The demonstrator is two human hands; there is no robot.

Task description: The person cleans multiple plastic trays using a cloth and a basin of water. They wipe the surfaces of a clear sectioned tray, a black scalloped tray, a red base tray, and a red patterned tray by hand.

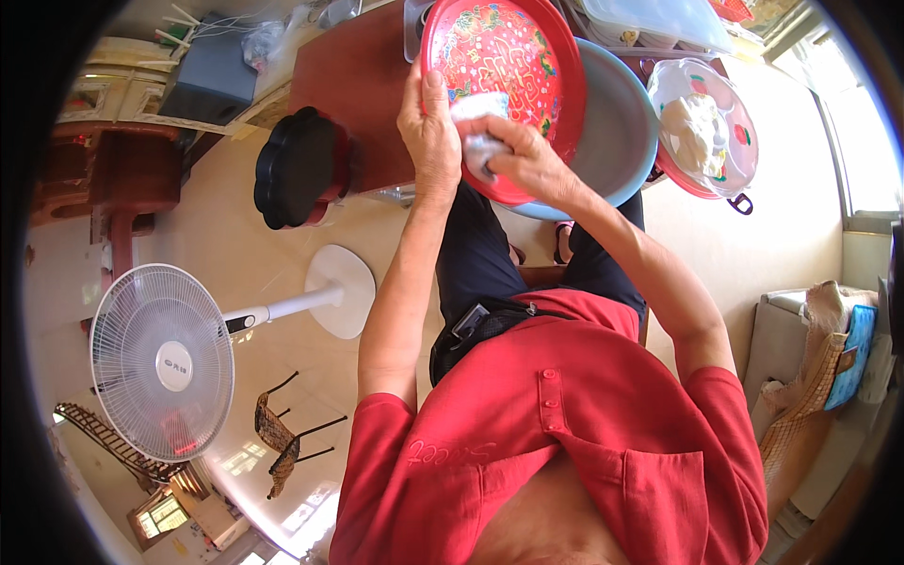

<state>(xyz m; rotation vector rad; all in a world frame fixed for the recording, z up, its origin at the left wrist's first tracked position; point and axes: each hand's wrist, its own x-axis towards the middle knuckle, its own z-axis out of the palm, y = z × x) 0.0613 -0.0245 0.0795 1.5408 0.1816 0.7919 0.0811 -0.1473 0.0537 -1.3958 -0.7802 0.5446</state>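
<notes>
A round red tray (519,42) with a printed floral pattern and gold characters is held tilted above a blue-grey plastic basin (616,120). On its left rim my left hand (432,127) has a grip, thumb over the edge. My right hand (530,152) grasps a crumpled pale cloth (484,152) and presses it to the lower left of the tray's face; the hand and cloth are slightly blurred. Part of the basin is hidden behind the tray.
A lidded plastic snack tray (741,152) bearing a white cloth (696,134) stands right of the basin. Leftward are a reddish-brown table (339,78), a dark scalloped container (296,169) and a standing fan (162,364). Behind the basin sits a clear plastic box (650,25).
</notes>
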